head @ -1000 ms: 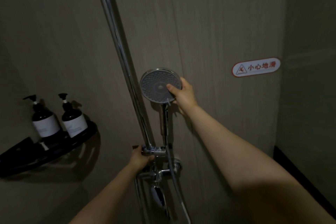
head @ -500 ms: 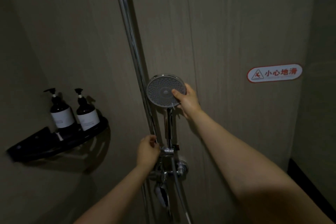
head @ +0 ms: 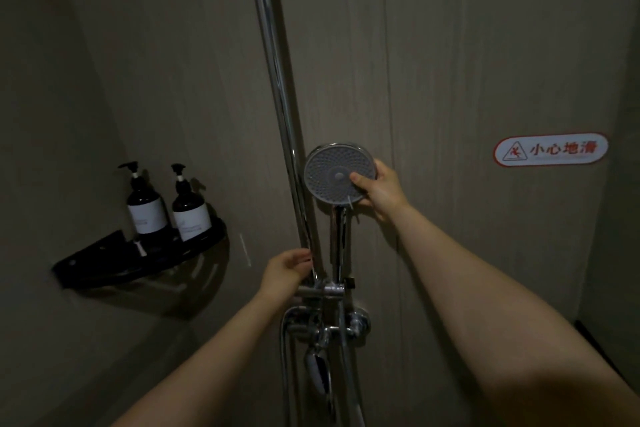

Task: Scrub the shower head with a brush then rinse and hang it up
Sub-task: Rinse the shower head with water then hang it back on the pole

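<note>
Right hand: closed on the shower head rim.
Left hand: curled around the riser pipe, near the bracket.
Advice: keep the bracket steady, seat the handle straight.

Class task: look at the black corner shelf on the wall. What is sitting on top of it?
On the black corner shelf stand two dark pump bottles with pale labels, side by side at its right end. A small pale item lies before them; too dim to identify.
</note>
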